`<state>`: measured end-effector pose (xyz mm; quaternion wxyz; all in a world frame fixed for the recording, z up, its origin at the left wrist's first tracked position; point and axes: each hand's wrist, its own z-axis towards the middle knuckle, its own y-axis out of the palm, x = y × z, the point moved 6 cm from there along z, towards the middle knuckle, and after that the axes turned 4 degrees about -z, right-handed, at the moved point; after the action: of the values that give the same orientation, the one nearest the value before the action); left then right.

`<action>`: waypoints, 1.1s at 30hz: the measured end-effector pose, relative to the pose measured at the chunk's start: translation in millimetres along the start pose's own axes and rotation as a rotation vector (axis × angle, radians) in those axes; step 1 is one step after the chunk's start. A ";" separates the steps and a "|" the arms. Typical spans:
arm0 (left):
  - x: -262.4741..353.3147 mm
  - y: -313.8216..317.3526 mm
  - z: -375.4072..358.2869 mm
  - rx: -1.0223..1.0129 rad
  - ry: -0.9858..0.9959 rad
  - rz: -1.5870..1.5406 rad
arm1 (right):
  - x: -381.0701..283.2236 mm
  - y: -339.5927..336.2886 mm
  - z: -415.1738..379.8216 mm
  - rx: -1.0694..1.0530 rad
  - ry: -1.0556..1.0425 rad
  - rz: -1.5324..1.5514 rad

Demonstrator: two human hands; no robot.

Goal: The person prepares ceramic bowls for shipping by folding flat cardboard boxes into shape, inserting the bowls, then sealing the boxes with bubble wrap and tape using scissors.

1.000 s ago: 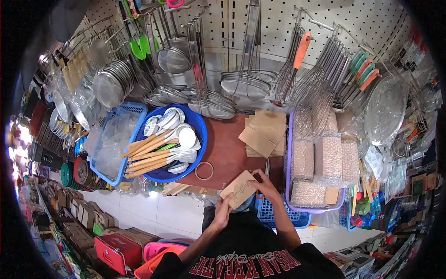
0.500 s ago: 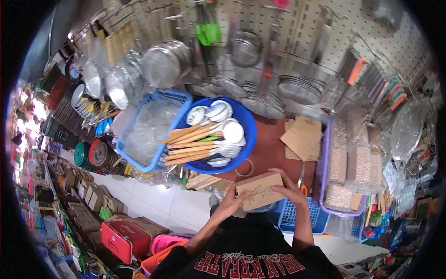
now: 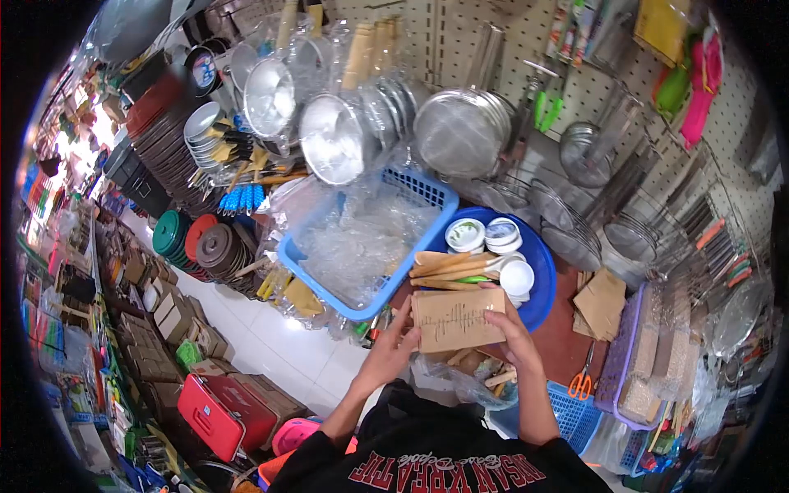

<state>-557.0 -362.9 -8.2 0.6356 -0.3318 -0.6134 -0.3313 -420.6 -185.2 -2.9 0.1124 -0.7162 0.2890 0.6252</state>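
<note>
A small brown cardboard box point(image 3: 457, 320) with dark handwriting on its face is held in front of my chest. My left hand point(image 3: 393, 343) grips its left end, and my right hand point(image 3: 514, 330) has its right end, with the thumb on the written face. Just beyond the box stands a round blue basin point(image 3: 538, 283) with white round containers point(image 3: 516, 278) and wooden-handled utensils point(image 3: 448, 267) in it. Part of the basin is hidden by the box. To its left, a light blue basket point(image 3: 359, 312) holds clear plastic wrapping.
Strainers point(image 3: 462, 131) hang on the pegboard point(image 3: 526, 33). On the right are flat cardboard pieces point(image 3: 600, 304), orange-handled scissors point(image 3: 581, 383) and a purple basket point(image 3: 616, 361) of wrapped packs. A red case point(image 3: 215, 415) stands on the floor at lower left.
The view has swung to the left, so the basin and baskets appear farther right. Both hands still hold the box, now turned more level and raised in front of the basin.
</note>
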 end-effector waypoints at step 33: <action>15.0 -4.5 47.8 0.204 0.640 -0.039 | 5.7 -41.7 -18.5 0.420 -0.200 0.448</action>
<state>-587.1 -326.0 8.1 0.8195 -0.1337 -0.4189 -0.3675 -381.8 -162.7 -13.2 0.1451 -0.5308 0.5497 0.6286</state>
